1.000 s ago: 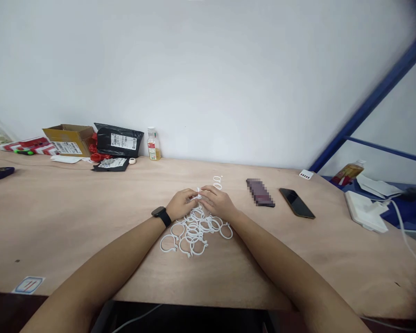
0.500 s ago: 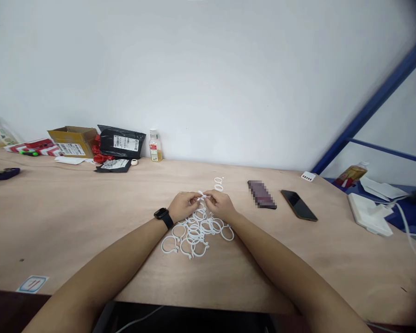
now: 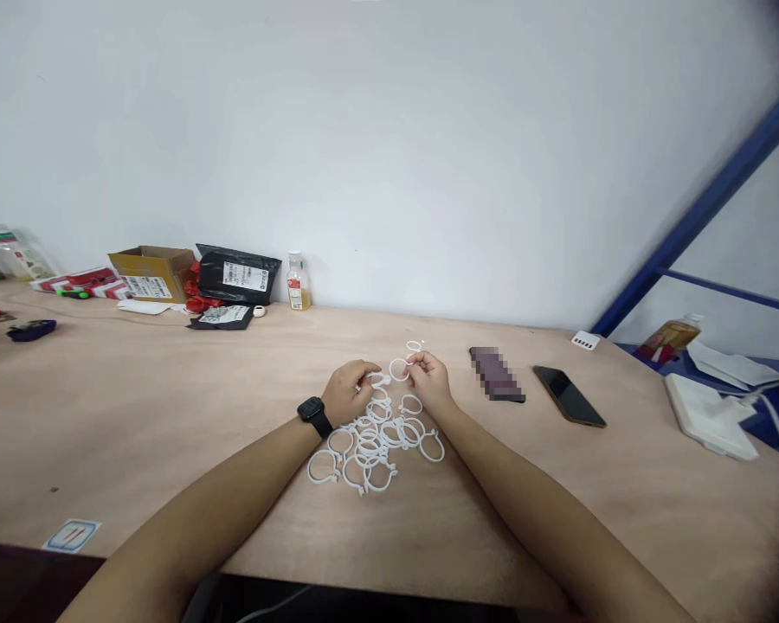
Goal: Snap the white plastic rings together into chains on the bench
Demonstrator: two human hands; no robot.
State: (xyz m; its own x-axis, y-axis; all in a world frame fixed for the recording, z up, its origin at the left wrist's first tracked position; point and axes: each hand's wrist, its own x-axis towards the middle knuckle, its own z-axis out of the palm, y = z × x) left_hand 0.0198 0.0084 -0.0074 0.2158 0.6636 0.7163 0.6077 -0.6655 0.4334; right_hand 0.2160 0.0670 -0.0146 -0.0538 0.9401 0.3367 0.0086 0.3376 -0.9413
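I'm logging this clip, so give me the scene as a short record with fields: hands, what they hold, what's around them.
left hand: fingers curled at a white ring, black watch on the wrist
right hand: pinching another white ring, lifted above the table
ring pile: loose white plastic rings between the forearms
table: light wood
right of hands: black phone, face up
far left: cardboard box, black bag, small bottle
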